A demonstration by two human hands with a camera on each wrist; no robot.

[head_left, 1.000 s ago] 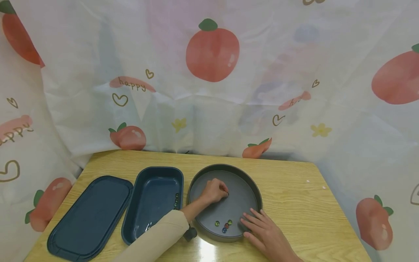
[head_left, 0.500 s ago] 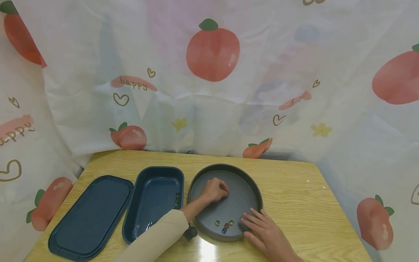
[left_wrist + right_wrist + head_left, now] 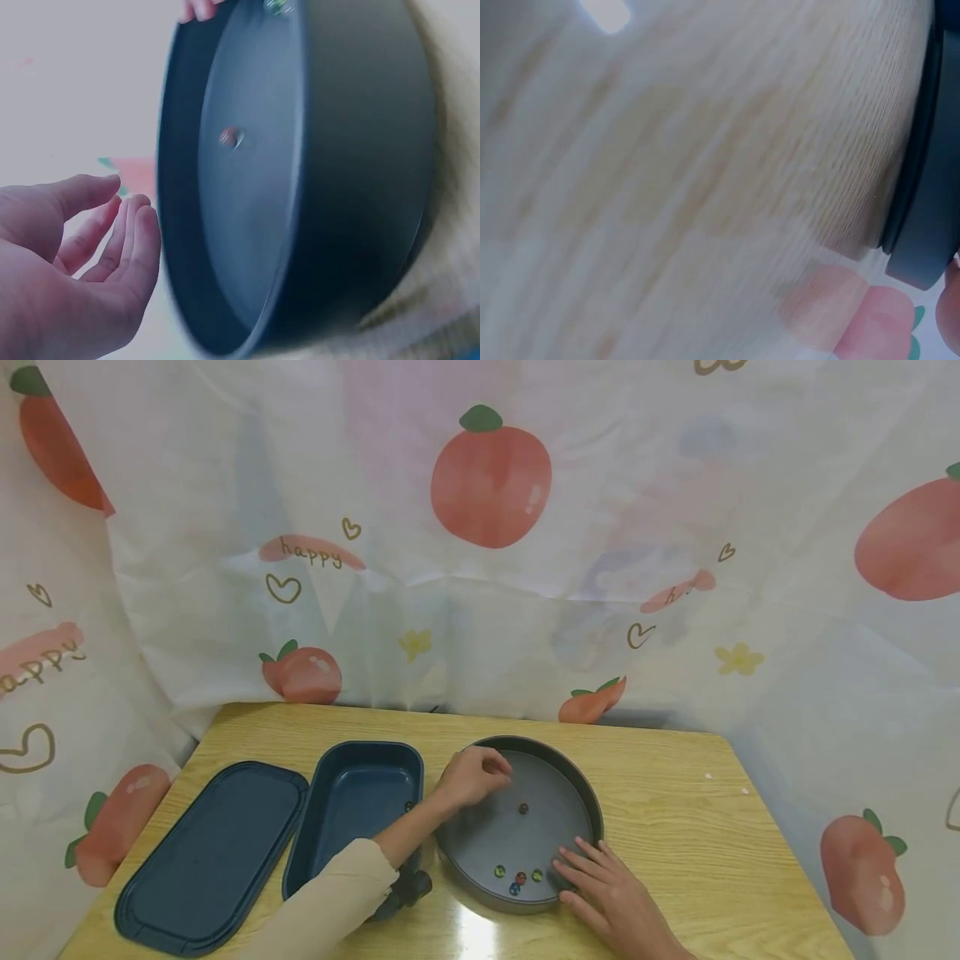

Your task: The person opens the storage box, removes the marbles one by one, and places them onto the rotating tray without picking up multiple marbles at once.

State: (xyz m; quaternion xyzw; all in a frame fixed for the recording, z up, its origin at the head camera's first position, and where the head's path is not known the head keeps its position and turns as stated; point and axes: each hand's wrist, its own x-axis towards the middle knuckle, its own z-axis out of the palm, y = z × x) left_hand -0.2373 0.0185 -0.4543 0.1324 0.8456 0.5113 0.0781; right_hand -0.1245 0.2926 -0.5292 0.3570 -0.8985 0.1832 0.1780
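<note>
A round dark grey pan [image 3: 551, 852] holds several glass marbles. A reddish marble [image 3: 523, 808] lies alone near its middle; a blue marble [image 3: 514, 889], a red marble [image 3: 521, 878] and green marbles [image 3: 499, 871] cluster by the near side. My left hand [image 3: 468, 777] hovers over the pan's left rim, fingers loosely bent, and the left wrist view shows a gap between thumb and fingertips with nothing in it. With fingers spread, my right hand [image 3: 611, 893] rests at the pan's near right rim.
Left of the pan stands a deep blue rectangular box [image 3: 300, 852], partly hidden by the left sleeve, with a dark marble [image 3: 409, 807] visible at its right side. A matching flat lid [image 3: 210, 860] lies further left on the wooden table [image 3: 675, 793]. A printed curtain [image 3: 495, 635] hangs behind.
My left hand has let go of the reddish marble and moved up and left toward the rim, leaving it in the pan. One green marble has rolled slightly right. The right hand has stayed put.
</note>
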